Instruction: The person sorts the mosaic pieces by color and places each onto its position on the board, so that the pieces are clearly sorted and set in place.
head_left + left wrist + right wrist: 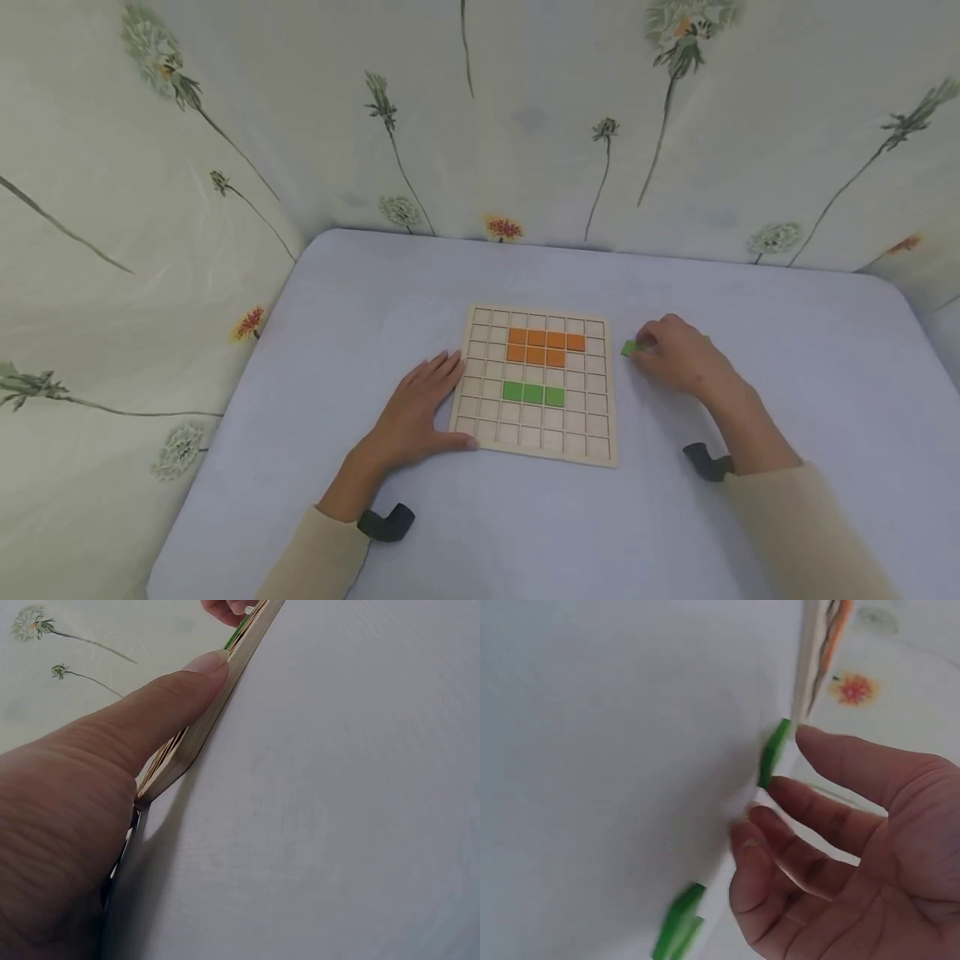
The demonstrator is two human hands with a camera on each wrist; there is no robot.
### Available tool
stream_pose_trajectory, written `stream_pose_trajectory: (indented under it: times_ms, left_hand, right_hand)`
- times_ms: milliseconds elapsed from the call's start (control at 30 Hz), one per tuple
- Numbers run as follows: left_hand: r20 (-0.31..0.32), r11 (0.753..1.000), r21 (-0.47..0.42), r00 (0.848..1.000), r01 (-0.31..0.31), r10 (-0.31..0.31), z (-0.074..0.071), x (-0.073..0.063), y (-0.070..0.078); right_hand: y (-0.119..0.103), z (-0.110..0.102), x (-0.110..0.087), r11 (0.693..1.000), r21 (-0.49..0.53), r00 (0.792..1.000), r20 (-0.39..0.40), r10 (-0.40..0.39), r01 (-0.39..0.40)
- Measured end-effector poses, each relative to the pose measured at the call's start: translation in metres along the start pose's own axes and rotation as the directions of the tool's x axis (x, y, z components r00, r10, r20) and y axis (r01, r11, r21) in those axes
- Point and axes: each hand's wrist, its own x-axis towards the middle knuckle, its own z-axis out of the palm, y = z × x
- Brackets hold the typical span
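A square wooden grid board [610,400] lies on the table, with several orange tiles [536,337] in two rows and three green tiles [533,392] in one row lower down. My left hand [420,408] rests at the board's left side, fingers straight along that edge and thumb at the near-left corner. In the left wrist view the thumb [184,686] lies over the board's rim. Right of the board, my right hand [678,354] has thumb and index fingertip at opposite ends of a loose green tile [775,754], pinching it low by the table.
More green tiles [679,922] lie on the table past the right hand's fingers, mostly hidden by that hand in the head view. Each wrist wears a black curved mount [386,523]. Flower-patterned cloth [525,125] stands behind the pale table [540,533].
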Motion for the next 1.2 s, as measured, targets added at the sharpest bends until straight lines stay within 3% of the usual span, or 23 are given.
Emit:
stream_pose_trajectory:
  times_ms: [367, 700, 933, 1200]
  left_hand:
    - [0.004, 1.000, 0.005, 1.000, -0.002, 0.002, -0.001, -0.001, 0.002]
    - [0.014, 1.000, 0.000, 1.000, -0.005, 0.005, -0.002, 0.001, 0.001]
    - [0.016, 1.000, 0.012, 1.000, 0.008, -0.009, -0.001, 0.001, 0.000]
    - [0.017, 1.000, 0.004, 1.000, 0.013, -0.013, -0.001, 0.001, 0.000]
  right_hand:
    - [0.007, 0.004, 0.005, 0.999, 0.051, 1.000, 0.008, 0.012, -0.012]
    - [0.013, 0.006, -0.001, 0.992, 0.126, 0.999, -0.034, 0.004, 0.000]
    - [-0.010, 0.004, -0.013, 0.981, 0.162, 0.993, -0.065, -0.099, 0.108]
    - [-0.039, 0.027, -0.024, 0.952, 0.207, 0.972, 0.021, -0.236, 0.227]
